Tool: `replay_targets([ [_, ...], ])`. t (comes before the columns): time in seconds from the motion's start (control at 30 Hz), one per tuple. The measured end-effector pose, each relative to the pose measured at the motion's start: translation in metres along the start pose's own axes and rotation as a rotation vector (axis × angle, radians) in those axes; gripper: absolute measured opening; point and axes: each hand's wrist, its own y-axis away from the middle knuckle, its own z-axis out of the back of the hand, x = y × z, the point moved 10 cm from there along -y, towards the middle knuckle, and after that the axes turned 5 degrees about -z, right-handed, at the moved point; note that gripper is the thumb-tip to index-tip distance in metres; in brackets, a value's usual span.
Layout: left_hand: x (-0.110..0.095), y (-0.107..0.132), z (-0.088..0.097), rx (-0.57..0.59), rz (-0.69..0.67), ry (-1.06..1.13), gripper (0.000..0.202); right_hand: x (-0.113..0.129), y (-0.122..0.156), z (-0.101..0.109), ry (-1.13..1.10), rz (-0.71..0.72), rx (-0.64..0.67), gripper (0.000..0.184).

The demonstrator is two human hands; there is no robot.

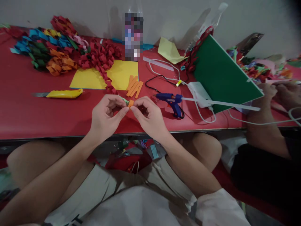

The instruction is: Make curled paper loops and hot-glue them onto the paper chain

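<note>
An orange paper strip (131, 103) is pinched between the thumbs and fingers of my left hand (105, 113) and my right hand (149, 114), near the table's front edge. It looks curled, though the fingers cover part of it. Right beside it, by my left fingertips, shows a bit of green paper (125, 100). A red paper chain (108, 82) runs down from a pile toward my left hand. Several loose orange strips (134, 86) lie just beyond my hands. To the right of my right hand, a blue glue gun (172, 102) rests with a long glue stick in its back.
A yellow-handled cutter knife (63, 94) lies at the left. Behind are yellow paper (86, 77) and heaped paper chains (61, 64). At the right, a green board (221, 73) leans near a white power strip (199, 94) and cables. Another person's hands (268, 91) are beyond it.
</note>
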Motion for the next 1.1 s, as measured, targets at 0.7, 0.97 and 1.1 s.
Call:
replay_targets([
  [0.7,-0.036,0.012,-0.023,0.172,-0.524,-0.553,0.029,-0.032,-0.002,-0.015,-0.231,-0.204,0.066,0.053],
  [0.97,-0.033,0.013,-0.020,0.175,-0.498,-0.547,0.029,-0.037,-0.003,-0.019,-0.259,-0.217,0.110,0.050],
  [1.1,-0.031,0.016,-0.023,0.202,-0.513,-0.585,0.029,-0.039,-0.002,-0.022,-0.258,-0.213,0.097,0.052],
])
